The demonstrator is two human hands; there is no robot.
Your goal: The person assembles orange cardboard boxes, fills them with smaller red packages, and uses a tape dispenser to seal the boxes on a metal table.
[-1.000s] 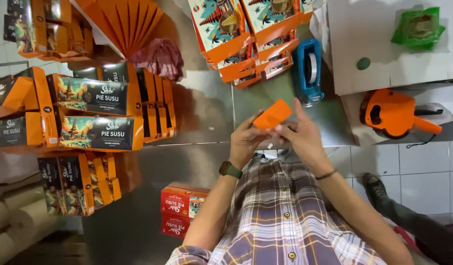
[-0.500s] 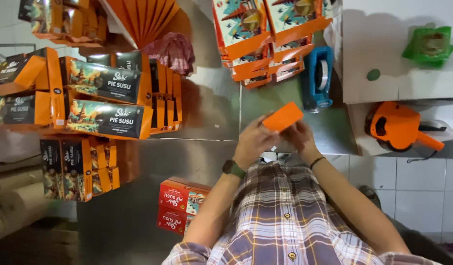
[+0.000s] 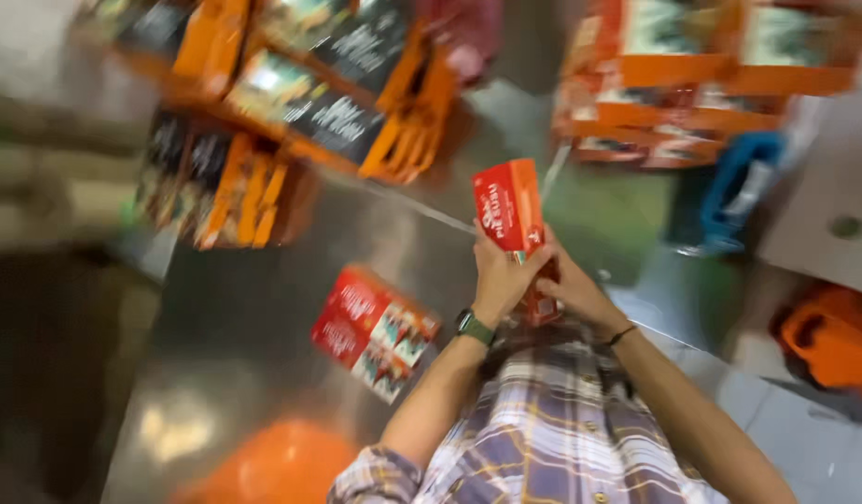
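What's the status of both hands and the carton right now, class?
Left hand and right hand both grip the red-and-orange carton, held up over the metal table. Red boxes lie beside the left forearm. Nothing blocks the hands; picture blurred.

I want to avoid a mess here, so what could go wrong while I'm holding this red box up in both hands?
1. The red box is gripped only at its lower end by the left hand and right hand, so it might tip or slip.
2. The stacked orange boxes lean at angles nearby; a bump could topple them.
3. Another red box lies close to your left arm and could be knocked away.
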